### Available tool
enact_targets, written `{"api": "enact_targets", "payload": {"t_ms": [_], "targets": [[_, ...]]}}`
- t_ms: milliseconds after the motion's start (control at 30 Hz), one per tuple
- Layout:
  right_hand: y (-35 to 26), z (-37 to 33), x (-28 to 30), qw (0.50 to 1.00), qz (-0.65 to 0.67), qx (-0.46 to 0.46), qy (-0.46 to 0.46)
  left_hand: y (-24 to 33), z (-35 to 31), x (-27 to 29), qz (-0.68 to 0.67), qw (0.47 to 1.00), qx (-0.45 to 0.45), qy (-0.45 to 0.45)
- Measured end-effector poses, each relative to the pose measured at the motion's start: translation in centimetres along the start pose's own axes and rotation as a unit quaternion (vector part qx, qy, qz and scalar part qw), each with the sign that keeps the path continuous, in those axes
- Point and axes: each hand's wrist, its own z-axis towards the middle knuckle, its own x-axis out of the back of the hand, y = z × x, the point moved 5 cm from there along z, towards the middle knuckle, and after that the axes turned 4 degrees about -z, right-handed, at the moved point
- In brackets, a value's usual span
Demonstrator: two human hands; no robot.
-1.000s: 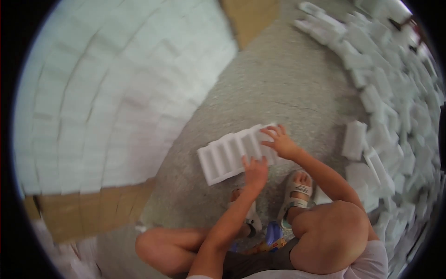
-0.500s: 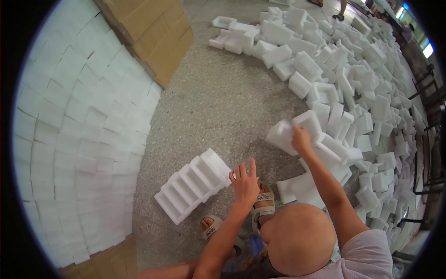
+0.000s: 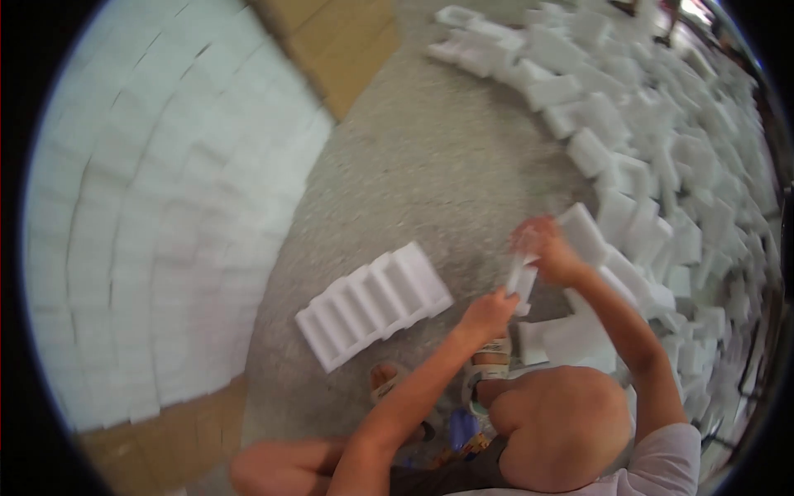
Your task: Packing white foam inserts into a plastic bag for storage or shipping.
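Between my hands is a white foam tray [image 3: 522, 279], tilted and seen nearly edge-on. My left hand [image 3: 491, 314] grips its near end. My right hand [image 3: 547, 248], blurred by motion, is closed round its far end. To the left, a row of several white foam trays [image 3: 372, 307] lies nested on the floor, their hollows forming a ladder of slots. A loose foam piece [image 3: 582, 235] lies just beyond my right hand.
A large heap of loose white foam trays [image 3: 628, 116] spreads along the right. At the left stands a tall wall of stacked white foam [image 3: 174, 223], with brown cardboard [image 3: 347, 50] at its far end. My sandalled feet [image 3: 490, 355] rest on the speckled floor [image 3: 430, 157].
My right hand has brought a foam tray from the heap's edge toward me. My left hand has moved right and closed on it. The view has shifted, slightly blurred.
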Motion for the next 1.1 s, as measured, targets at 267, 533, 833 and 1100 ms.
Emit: {"api": "enact_targets", "payload": {"t_ms": [267, 533, 833, 1100], "targets": [[18.8, -10.2, -2.6, 0.848, -0.212, -0.464, -0.143, -4.3, -2.0, -0.2, 0.166, 0.951, 0.108, 0.24], [11.1, 2.8, -12.0, 0.925, 0.269, -0.253, -0.083, -6.3, -4.5, 0.2, 0.198, 0.955, 0.158, 0.153], [5.1, 6.2, -21.5, 0.936, 0.217, -0.275, -0.027, -7.8, -5.6, -0.6, 0.207, 0.951, 0.142, 0.181], [1.9, 6.7, -19.4, 0.952, 0.117, -0.264, -0.103, -10.4, -7.9, -1.9, 0.2, 0.943, 0.181, 0.196]]}}
